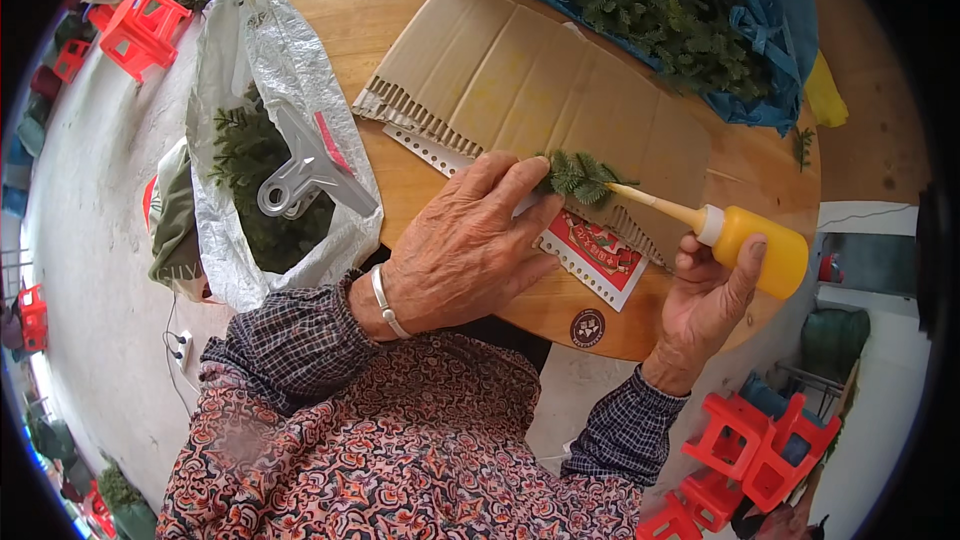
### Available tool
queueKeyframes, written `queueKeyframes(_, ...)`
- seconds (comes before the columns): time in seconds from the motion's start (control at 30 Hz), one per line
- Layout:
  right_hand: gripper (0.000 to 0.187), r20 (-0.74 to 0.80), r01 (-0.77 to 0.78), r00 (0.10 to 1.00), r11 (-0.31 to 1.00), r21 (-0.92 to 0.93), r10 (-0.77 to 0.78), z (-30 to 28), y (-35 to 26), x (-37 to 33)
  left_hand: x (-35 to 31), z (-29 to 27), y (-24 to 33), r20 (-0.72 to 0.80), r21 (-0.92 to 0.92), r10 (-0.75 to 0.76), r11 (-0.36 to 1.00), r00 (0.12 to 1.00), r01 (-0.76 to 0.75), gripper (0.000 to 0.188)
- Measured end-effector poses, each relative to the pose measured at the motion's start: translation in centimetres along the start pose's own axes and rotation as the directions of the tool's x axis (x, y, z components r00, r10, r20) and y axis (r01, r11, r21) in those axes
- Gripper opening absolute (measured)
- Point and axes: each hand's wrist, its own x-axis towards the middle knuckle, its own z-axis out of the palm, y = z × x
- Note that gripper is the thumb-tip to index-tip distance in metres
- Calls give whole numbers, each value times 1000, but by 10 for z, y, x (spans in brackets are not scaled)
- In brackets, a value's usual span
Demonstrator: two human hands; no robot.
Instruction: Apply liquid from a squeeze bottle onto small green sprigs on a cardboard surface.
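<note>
My left hand [470,240] pinches a short green fir sprig [578,176] by one end, above the near part of a worn cardboard sheet [560,90]. In my right hand [708,295] lies a yellow squeeze bottle [762,252] with a white collar and a long narrow nozzle [655,202]. The nozzle points left, and its tip meets the sprig's needles or is very close to them. Whether anything flows from it I cannot tell. Under the cardboard's near edge a red and white printed sheet with punched holes [595,248] sticks out.
A blue bag [790,50] full of fir branches [650,0] lies at the table's far right. On the left, a whitish plastic bag [225,60] holds more greenery, with a large grey clip [310,165] on its edge. Red stools [740,440] stand on the floor at both sides.
</note>
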Motion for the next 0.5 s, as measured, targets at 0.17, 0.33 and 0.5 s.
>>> queueKeyframes(0.17,33,-15,-13,1000,1000,12,13,34,-2,-5,4,-30,-17,-35,3,8,1000,999,-8,38)
queueKeyframes(0.33,36,-10,-20,1000,1000,3,20,80,-4,-7,25,-67,-23,-98,-42,57,997,994,-61,40)
queueKeyframes(0.5,35,-23,-25,999,999,-31,25,148,-3,16,56,-88,-84,17,-70,2,998,1000,-1,50)
